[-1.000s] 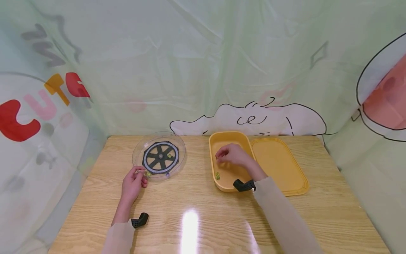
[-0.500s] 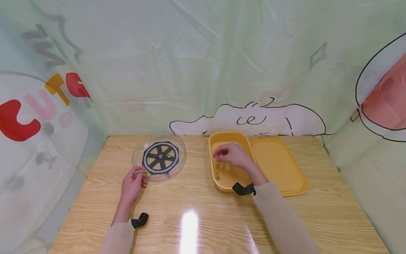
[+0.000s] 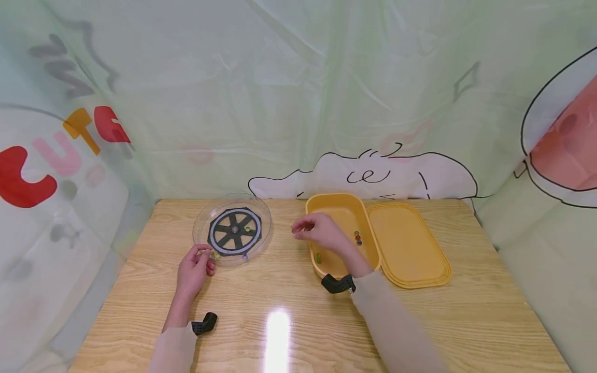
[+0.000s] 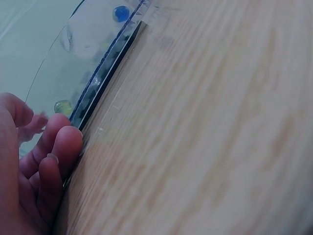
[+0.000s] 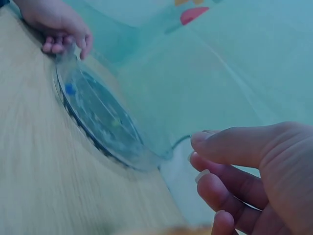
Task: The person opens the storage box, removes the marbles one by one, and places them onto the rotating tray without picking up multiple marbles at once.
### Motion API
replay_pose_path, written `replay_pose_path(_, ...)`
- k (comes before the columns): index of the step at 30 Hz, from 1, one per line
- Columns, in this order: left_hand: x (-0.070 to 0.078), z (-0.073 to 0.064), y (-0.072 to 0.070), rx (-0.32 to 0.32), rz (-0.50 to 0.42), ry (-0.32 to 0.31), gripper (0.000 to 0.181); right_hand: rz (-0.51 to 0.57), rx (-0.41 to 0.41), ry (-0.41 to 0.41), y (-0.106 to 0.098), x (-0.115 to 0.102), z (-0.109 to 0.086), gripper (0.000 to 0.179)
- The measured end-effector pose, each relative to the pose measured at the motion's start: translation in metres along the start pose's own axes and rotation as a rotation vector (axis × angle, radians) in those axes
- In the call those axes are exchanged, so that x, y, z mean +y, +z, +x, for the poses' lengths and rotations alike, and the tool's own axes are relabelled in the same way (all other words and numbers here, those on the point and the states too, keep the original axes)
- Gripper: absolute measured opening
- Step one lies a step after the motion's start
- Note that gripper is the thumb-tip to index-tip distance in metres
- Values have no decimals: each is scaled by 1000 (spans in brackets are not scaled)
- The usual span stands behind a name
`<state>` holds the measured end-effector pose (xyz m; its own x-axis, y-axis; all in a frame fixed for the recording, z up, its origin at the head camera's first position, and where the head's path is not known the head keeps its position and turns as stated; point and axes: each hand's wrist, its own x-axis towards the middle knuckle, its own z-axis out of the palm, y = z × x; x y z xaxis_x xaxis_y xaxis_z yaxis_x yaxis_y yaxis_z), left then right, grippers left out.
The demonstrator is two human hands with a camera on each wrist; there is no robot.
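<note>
L hand (image 3: pixel 193 269) is at the near-left edge of the clear dish (image 3: pixel 266 223), fingers curled, thumb + finger apparently pinching its rim (contact partly hidden). Dish lies flat on the table (image 3: pixel 242 311), round, so no long axis; dark spoked wheel (image 3: pixel 235 229) inside, w/ yellow bead (image 3: pixel 216 255) by L fingertips, blue bead (image 3: pixel 245 257) at near edge, yellow-green bead (image 3: pixel 247 229) R of hub.

Key relation: dish is directly left of R hand (image 3: pixel 322 233), approx same depth, bare wood btwn; L hand is the nearer one, right at it. R hand hangs over the yellow box's (image 3: pixel 345 213) left rim, tips just past it, pointing left; forearm slants in from lower R. Thumb + fingertips together, pinching what looks like a small reddish bead (image 3: pixel 293 231); too tiny to be sure.

Box's long axis runs away from the person; inside, green bead (image 3: pixel 318 258) near-left, bead row (image 3: pixel 357 238) toward right wall. Yellow lid (image 3: pixel 412 248) lies flat, just R of box.
</note>
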<state>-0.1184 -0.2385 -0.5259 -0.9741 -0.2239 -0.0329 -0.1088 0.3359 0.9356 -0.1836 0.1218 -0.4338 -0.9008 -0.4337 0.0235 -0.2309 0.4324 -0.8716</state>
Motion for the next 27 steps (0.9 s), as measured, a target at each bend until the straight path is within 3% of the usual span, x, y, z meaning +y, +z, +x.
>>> replay_pose_path(10, 2, 1, -1, -11, 7, -11, 20, 30, 44, -3, 36, -12, 12, 13)
replay_pose_path(27, 0, 0, 0, -14, 11, -20, 19, 141, 25, -8, 100, -16, 34, 12)
